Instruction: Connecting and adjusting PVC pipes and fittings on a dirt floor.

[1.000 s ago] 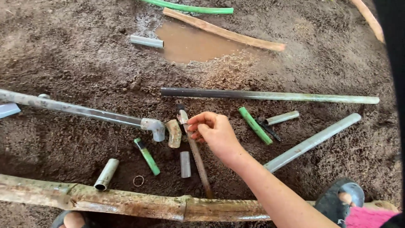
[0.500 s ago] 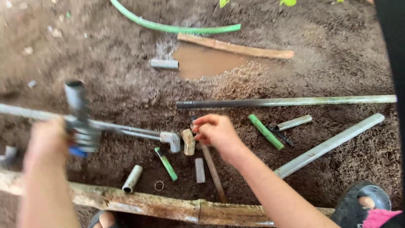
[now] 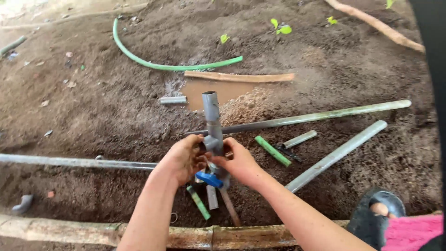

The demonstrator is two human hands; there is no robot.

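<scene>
At nine o'clock a long grey metal pipe (image 3: 76, 162) lies on the soil. The left hand (image 3: 182, 159) has brought over a grey plastic valve assembly with blue handle (image 3: 212, 139); the right hand (image 3: 239, 161) has left the ground tools, and both now close around it, upright at centre.

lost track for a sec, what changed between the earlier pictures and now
The left hand brought the grey pipe assembly with the blue valve handle in to the middle; the right hand left the ground parts and took hold too. The long grey pipes lie as before.
</scene>
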